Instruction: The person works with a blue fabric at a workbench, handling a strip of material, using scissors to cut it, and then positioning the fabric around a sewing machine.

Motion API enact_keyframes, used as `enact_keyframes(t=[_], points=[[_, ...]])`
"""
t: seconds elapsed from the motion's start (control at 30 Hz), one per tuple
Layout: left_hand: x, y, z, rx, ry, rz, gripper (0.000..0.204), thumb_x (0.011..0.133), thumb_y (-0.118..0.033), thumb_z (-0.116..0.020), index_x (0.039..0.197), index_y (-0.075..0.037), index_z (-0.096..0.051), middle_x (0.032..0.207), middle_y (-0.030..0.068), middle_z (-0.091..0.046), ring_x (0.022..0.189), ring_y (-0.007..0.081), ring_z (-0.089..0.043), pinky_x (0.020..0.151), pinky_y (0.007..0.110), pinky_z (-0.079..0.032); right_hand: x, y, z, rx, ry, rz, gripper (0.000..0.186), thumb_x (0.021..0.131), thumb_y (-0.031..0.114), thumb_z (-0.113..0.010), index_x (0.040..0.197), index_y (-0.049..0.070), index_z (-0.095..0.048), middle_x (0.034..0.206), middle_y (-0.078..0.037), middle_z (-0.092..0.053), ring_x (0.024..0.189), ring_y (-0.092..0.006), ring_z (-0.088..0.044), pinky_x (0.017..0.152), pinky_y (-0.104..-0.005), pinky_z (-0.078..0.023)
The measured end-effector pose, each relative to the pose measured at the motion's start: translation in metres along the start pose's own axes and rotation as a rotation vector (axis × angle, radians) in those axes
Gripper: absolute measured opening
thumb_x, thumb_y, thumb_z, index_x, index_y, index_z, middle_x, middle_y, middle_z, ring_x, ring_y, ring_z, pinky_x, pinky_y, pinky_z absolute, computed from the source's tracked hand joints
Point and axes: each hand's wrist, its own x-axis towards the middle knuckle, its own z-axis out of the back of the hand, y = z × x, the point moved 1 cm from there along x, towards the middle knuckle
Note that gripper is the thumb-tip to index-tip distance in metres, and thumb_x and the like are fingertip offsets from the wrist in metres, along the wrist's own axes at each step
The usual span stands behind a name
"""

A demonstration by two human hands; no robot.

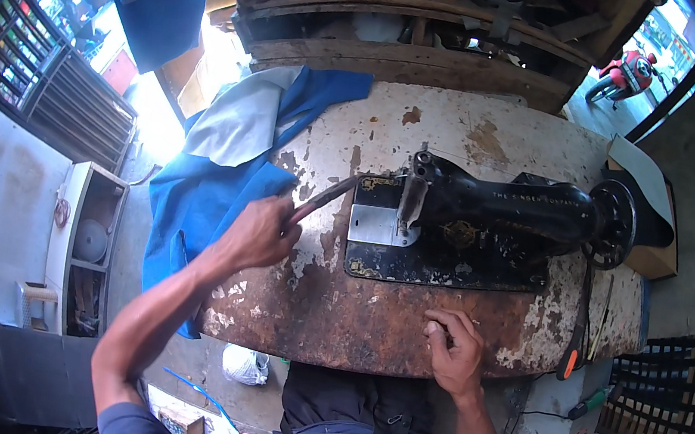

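My left hand (pixel 257 234) is closed around what looks like a pair of scissors (pixel 321 202), dark at the far end and reddish near my fingers. The tip points toward the left edge of a black sewing machine (pixel 496 207), close to its needle end. Beside and under my left forearm, blue cloth (pixel 201 208) with a pale grey piece (pixel 242 122) drapes over the table's left side. My right hand (pixel 455 347) is at the table's front edge, below the machine bed. Its fingers are curled with the thumb pressed in; whatever they hold is hidden.
The worn wooden table (pixel 335 320) has peeling white paint. A cardboard box (pixel 655 255) stands behind the handwheel (pixel 611 223). An orange-tipped dark tool (pixel 568 361) hangs at the right edge. A white bundle (pixel 245 365) lies below. Wooden shelving (pixel 410 60) stands at the back.
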Motion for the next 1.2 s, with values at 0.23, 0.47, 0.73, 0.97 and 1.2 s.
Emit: enact_keyframes(t=[0.23,0.47,0.73,0.97,1.2], points=[[0.039,0.019,-0.011,0.138,0.043,-0.379,0.03,0.098,-0.028,-0.061,0.107,-0.001,-0.069,0.103,0.0147,-0.064,0.099,0.0331,-0.061,0.087,0.045,-0.048,-0.002,-0.003,-0.005,0.035,-0.001,-0.09,0.015,0.096,0.001,-0.06,0.106,-0.002,-0.071,0.097,-0.011,-0.067,0.076,-0.0156,-0.07,0.065,-0.0272,-0.055],[0.054,0.012,-0.028,0.458,-0.043,-0.492,0.029,0.102,-0.023,-0.05,0.119,-0.005,-0.064,0.138,0.0128,-0.053,0.137,0.03,-0.045,0.113,0.059,-0.032,0.004,0.0,-0.01,0.036,-0.019,-0.148,0.016,0.097,0.001,-0.058,0.105,-0.002,-0.071,0.097,-0.009,-0.066,0.074,-0.0127,-0.069,0.062,-0.0245,-0.055],[0.061,-0.001,-0.027,0.458,0.028,-0.484,0.025,0.099,-0.021,-0.051,0.114,-0.005,-0.065,0.122,0.0111,-0.056,0.123,0.0287,-0.053,0.106,0.057,-0.038,0.004,0.002,-0.011,0.022,-0.032,-0.148,0.016,0.097,0.001,-0.058,0.105,-0.002,-0.071,0.096,-0.009,-0.066,0.073,-0.0127,-0.069,0.061,-0.0243,-0.055],[0.061,-0.005,-0.03,0.452,-0.015,-0.515,0.024,0.098,-0.021,-0.052,0.109,-0.005,-0.065,0.108,0.0088,-0.056,0.106,0.0261,-0.058,0.094,0.046,-0.044,0.003,-0.001,-0.01,0.025,-0.028,-0.148,0.015,0.097,0.001,-0.059,0.105,-0.002,-0.071,0.095,-0.009,-0.066,0.073,-0.0131,-0.069,0.061,-0.0246,-0.055],[0.061,-0.002,-0.031,0.437,0.014,-0.518,0.024,0.099,-0.022,-0.05,0.107,-0.004,-0.064,0.109,0.0104,-0.057,0.104,0.0274,-0.058,0.091,0.043,-0.044,0.003,0.001,-0.01,0.015,-0.034,-0.138,0.016,0.094,0.0,-0.061,0.106,-0.001,-0.072,0.092,-0.011,-0.069,0.072,-0.0169,-0.072,0.063,-0.0271,-0.055]])
